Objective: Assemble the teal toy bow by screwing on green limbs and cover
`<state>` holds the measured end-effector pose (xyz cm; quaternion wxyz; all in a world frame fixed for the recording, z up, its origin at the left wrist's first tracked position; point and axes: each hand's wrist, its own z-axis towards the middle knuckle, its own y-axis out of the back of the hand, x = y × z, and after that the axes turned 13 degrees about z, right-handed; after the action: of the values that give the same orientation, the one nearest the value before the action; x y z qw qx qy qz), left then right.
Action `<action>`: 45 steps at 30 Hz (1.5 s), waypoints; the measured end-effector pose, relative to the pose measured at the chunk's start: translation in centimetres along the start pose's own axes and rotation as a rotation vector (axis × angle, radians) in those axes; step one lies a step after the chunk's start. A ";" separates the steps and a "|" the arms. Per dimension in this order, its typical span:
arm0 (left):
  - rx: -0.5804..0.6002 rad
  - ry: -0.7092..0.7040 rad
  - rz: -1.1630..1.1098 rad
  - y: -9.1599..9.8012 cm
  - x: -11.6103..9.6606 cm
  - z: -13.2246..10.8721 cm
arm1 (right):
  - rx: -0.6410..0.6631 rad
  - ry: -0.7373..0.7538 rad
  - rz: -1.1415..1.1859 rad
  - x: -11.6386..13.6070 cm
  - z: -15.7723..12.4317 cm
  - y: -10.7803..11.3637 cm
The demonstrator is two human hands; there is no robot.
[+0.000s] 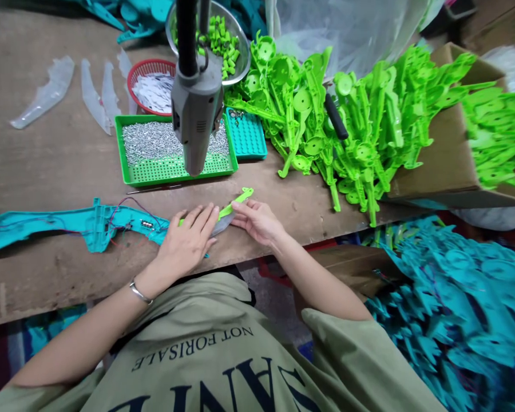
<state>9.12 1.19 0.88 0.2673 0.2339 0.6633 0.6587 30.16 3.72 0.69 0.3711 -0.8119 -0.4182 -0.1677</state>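
Note:
A long teal plastic piece (64, 222) with wires and small metal parts lies along the table's front, its right end beneath my left hand (186, 243). That hand rests palm down, fingers stretched over the teal piece and a green part. Pinched at its right end by my right hand (257, 222) is the narrow green part (243, 196), together with a clear plastic piece (222, 224) just below it. The clear piece's left end is hidden under my left hand.
A grey powered tool (197, 109) hangs over a green tray (175, 166) of screws. Behind stand a red basket (133, 74) and a metal bowl (244, 57). Green parts (302, 100) pile up at right, beside a cardboard box (442, 149); teal parts (476, 286) lie lower right.

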 end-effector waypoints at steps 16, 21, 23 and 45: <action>0.157 0.134 -0.567 5.2 7.2 1.3 | -0.031 0.073 -0.062 -1.2 0.3 -0.3; 0.625 0.018 -0.369 6.3 8.4 4.7 | -0.023 0.082 -0.103 -1.2 0.4 0.0; 0.755 -0.043 -0.349 6.1 8.7 5.8 | -0.015 0.093 -0.126 -1.2 0.4 0.1; 0.817 -0.095 -0.599 4.4 9.4 6.2 | -0.036 0.266 -0.135 -1.9 -0.7 -0.8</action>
<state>6.00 12.13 4.89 0.3611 0.1485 0.8917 0.2288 28.41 2.39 0.40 0.3965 -0.7592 -0.4158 -0.3057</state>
